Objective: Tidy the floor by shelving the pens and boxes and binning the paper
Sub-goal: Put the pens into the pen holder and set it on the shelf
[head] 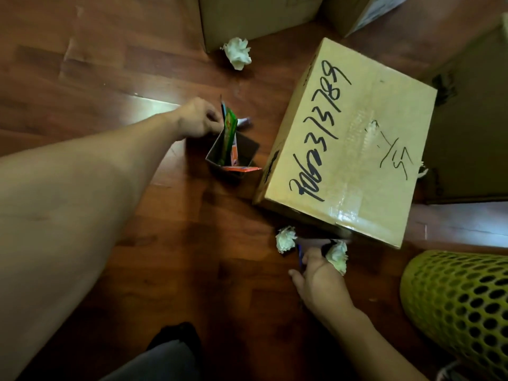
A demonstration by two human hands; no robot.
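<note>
Head view: left hand pinches a thin dark pen over the small dark open-topped holder box; right hand grasps a light, soft crumpled white paper ball, squeezable anywhere.

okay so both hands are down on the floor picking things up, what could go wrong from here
1. The left hand is putting pens into the small dark holder, where tall packets lean to one side; a nudge could tip it.
2. The right hand reaches for a blue pen among paper balls under the big box's edge; the pen could slide beneath.
3. The far paper ball could be overlooked.
</note>
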